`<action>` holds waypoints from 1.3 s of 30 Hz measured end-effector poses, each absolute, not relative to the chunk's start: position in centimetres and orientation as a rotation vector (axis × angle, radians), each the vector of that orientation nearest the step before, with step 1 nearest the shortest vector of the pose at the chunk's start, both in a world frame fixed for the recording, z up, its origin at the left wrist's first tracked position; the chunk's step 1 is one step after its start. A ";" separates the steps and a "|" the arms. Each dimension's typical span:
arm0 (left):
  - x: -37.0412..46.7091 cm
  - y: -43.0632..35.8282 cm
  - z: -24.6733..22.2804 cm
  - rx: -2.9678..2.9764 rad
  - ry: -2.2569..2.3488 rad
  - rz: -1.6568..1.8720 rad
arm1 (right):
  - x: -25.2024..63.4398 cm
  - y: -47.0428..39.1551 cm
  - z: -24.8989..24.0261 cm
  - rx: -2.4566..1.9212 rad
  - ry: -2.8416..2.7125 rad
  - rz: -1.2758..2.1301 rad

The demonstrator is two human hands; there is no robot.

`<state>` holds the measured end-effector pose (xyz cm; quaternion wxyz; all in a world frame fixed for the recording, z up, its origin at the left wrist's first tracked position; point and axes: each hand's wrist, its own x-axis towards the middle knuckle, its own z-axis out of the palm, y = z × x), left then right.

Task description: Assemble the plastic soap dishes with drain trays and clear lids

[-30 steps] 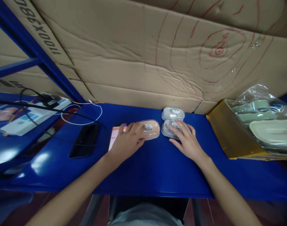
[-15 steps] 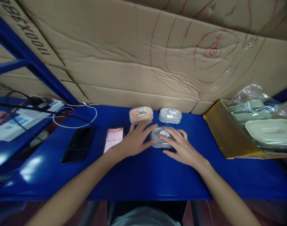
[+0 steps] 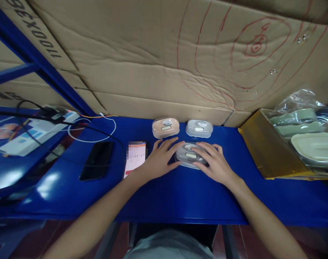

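A grey oval box with a clear lid lies on the blue table between my hands. My left hand is at its left side, fingers apart, with the thumb and fingertips at the box's edge. From the right, my right hand reaches over the box, its spread fingers on the lid's right part. Behind stand a peach oval box and a light grey oval box, side by side.
A phone showing a timer and a dark phone lie at the left. Further left are a white power strip and cables. At the right, an open carton holds green and cream items in plastic. Cardboard stands behind.
The camera view has shifted slightly. The grey box's pale handle now shows between my hands, and my right fingers have moved toward the lid's right side.
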<state>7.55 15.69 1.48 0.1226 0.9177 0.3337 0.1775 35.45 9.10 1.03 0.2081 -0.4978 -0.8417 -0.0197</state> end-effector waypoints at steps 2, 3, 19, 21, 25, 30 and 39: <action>7.5 15.6 1.3 2.651 0.963 0.504 | 35.0 9.0 1.0 -1.398 -2.328 -0.024; 7.5 15.6 1.2 2.645 0.952 0.497 | 34.9 9.0 1.0 -1.412 -2.316 0.002; 8.1 12.7 1.9 2.831 0.453 0.613 | 37.8 11.2 -0.7 -1.557 -2.178 0.098; 8.2 12.4 2.0 2.835 0.439 0.575 | 37.7 11.2 -0.8 -1.554 -2.204 0.066; 8.2 12.6 1.9 2.833 0.541 0.497 | 36.9 10.5 0.3 -1.426 -2.277 0.061; 7.8 13.5 1.6 2.789 0.692 0.463 | 34.7 8.6 1.8 -1.234 -2.470 0.142; 7.4 14.3 1.1 2.748 0.764 0.484 | 33.8 8.0 1.2 -1.183 -2.534 0.136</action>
